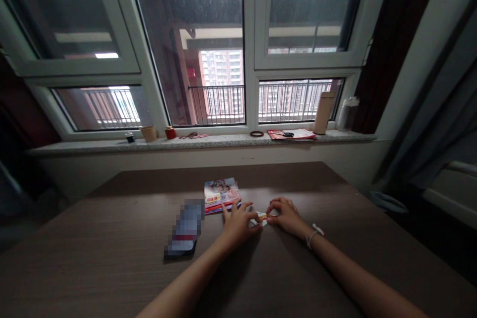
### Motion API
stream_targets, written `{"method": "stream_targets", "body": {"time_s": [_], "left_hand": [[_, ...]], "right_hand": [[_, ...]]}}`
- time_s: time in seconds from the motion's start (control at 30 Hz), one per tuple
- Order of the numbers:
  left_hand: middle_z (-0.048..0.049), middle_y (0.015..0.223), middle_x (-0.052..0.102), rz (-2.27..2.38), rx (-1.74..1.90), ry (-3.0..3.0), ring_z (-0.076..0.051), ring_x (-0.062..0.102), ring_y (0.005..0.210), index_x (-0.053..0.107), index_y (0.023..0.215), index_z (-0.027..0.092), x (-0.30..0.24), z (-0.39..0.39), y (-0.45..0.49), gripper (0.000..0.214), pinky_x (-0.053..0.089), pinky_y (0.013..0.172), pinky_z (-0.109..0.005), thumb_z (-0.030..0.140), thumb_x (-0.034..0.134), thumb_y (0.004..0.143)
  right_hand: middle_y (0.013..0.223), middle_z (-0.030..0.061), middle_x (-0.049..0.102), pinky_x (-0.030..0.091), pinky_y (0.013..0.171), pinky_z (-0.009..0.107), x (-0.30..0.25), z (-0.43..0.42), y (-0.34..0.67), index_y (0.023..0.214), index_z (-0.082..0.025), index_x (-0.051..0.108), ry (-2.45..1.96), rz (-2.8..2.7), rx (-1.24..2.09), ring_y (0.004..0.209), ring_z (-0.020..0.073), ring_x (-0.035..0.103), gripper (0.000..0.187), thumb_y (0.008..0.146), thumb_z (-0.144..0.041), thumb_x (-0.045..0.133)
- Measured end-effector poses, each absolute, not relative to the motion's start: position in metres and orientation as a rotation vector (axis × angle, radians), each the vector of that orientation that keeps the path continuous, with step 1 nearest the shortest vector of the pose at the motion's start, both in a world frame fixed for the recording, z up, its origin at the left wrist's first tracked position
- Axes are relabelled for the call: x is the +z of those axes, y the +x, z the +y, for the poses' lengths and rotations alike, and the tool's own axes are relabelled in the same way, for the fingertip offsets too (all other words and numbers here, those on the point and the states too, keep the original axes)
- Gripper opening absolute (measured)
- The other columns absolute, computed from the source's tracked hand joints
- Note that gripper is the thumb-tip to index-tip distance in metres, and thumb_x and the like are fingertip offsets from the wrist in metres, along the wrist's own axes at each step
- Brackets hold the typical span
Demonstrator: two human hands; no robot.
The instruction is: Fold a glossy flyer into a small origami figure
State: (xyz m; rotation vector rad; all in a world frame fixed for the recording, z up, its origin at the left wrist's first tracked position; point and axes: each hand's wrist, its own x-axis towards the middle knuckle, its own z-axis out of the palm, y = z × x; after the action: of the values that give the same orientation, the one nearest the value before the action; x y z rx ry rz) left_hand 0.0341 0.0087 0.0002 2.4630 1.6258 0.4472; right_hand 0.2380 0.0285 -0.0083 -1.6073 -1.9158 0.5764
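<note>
We've got our left hand [238,223] and right hand [286,215], fingertips pinching a little paper [264,217] near some flyers [221,192].

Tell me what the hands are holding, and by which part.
A small paper piece, white with red and yellow: the left hand fingers its left end, the right hand its right end.

Speckled windowsill [223,142] w/ tan cup [148,134], sm. red object [170,133], dark ring [257,136], tall tan flask [323,114] nr clear btl [347,116] — grey curtain [428,89] far R, bldg [225,72] thru window [250,35]
</note>
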Motion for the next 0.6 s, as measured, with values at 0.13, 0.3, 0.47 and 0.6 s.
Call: {"method": "stream_targets", "body": {"time_s": [0.13,0.3,0.47,0.6], "left_hand": [[0.0029,0.141,0.047,1.626,0.459,2.468,-0.038,0.024,0.134,0.070,0.093,0.039,0.002,0.008,0.035,0.017,-0.005,0.096,-0.079,0.047,0.067,0.078],[0.0036,0.141,0.047,1.623,0.452,2.464,-0.038,0.024,0.134,0.069,0.095,0.039,0.002,0.006,0.035,0.018,-0.003,0.096,-0.079,0.047,0.066,0.079],[0.0033,0.140,0.048,1.607,0.482,2.466,-0.038,0.025,0.134,0.070,0.094,0.038,0.000,0.008,0.034,0.016,-0.002,0.097,-0.079,0.046,0.066,0.080],[0.0028,0.139,0.048,1.583,0.482,2.460,-0.037,0.026,0.133,0.070,0.094,0.038,-0.003,0.008,0.033,0.016,-0.003,0.099,-0.077,0.045,0.065,0.081]], "right_hand": [[0.105,0.0024,0.063,0.034,0.098,0.035,-0.009,0.036,0.243,0.085,-0.025,0.072,-1.606,-1.866,0.618,0.112,0.0241,0.049,0.024,0.062,-0.021,0.069],[0.106,0.0023,0.063,0.034,0.098,0.035,-0.011,0.043,0.252,0.085,-0.025,0.071,-1.611,-1.865,0.631,0.111,0.0238,0.050,0.026,0.061,-0.017,0.065],[0.106,0.0015,0.064,0.034,0.098,0.035,-0.013,0.043,0.253,0.085,-0.025,0.071,-1.594,-1.876,0.640,0.111,0.0228,0.049,0.027,0.062,-0.014,0.061],[0.106,0.0012,0.064,0.034,0.098,0.035,-0.013,0.041,0.253,0.086,-0.026,0.070,-1.566,-1.890,0.627,0.111,0.0228,0.049,0.029,0.064,-0.013,0.057]]}}
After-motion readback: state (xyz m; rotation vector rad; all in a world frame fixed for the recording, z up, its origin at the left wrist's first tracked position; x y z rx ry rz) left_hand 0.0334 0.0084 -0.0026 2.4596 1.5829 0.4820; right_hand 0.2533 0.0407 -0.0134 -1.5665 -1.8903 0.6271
